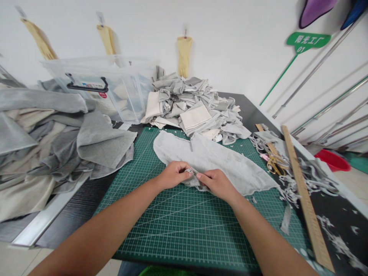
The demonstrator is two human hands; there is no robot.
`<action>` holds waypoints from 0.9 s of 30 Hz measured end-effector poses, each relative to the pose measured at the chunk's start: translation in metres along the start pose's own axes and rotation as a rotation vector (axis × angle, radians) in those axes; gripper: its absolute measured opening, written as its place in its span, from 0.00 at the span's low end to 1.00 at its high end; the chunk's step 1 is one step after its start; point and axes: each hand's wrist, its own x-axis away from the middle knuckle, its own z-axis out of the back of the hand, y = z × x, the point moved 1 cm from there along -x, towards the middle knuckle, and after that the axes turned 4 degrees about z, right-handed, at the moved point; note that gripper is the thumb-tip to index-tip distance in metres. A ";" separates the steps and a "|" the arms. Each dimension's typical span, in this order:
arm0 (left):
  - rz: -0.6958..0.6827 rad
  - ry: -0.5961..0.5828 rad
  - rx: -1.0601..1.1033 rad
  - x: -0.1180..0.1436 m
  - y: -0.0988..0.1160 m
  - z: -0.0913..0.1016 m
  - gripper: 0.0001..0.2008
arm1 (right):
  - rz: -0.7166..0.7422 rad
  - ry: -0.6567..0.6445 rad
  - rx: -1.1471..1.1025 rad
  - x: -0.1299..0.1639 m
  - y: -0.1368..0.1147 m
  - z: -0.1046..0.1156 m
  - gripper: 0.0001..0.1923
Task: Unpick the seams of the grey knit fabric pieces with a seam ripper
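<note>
Now both hands together at the near edge of the grey fabric piece (212, 159), spread flat on the green cutting mat (184, 230); left hand (172, 174) and right hand (217, 184) each pinch the same small fold; seems the folding step; next move likely needs an even crease; scissors (273, 165) and wooden ruler (304, 199) lie right

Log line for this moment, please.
left hand: pinching grey cloth edge | right hand: pinching same edge | cloth on green mat | scissors aside
</note>
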 end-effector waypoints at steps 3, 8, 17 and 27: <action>-0.008 0.001 -0.010 0.000 0.000 0.000 0.09 | 0.006 -0.013 -0.012 0.000 0.000 0.000 0.28; -0.007 0.009 -0.032 -0.001 -0.002 0.000 0.09 | 0.007 -0.025 -0.015 0.001 0.001 0.000 0.28; -0.002 -0.003 -0.024 0.000 -0.001 0.000 0.09 | 0.026 -0.008 0.006 0.001 0.002 -0.001 0.28; -0.002 -0.005 -0.022 0.000 -0.001 0.000 0.08 | 0.014 -0.017 -0.016 0.001 0.001 0.000 0.28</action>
